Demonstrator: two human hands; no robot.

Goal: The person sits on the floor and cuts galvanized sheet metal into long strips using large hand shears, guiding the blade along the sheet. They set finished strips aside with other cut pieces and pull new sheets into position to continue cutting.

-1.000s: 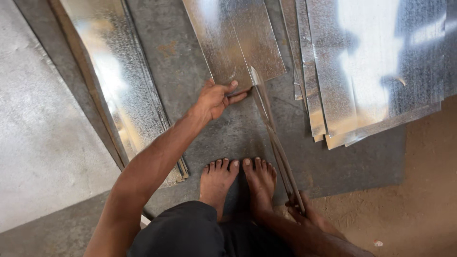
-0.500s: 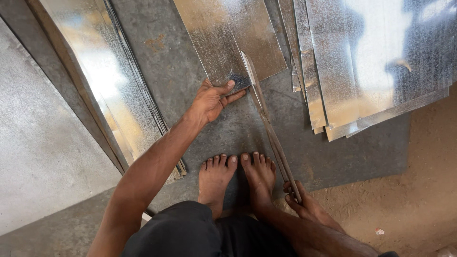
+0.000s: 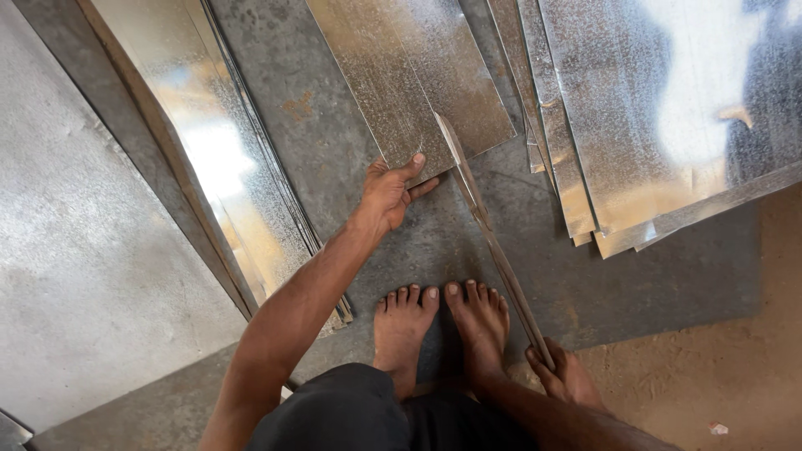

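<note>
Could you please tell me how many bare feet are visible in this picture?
2. The left foot and the right foot stand side by side on the dark metal floor sheet, between the left hand and the right hand. None seem hidden.

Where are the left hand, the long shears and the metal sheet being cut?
left hand (image 3: 391,194), head view, on the back of the hand.
long shears (image 3: 494,250), head view, midway along the handles.
metal sheet (image 3: 409,75), head view, on its bare middle, above the cut.
</note>
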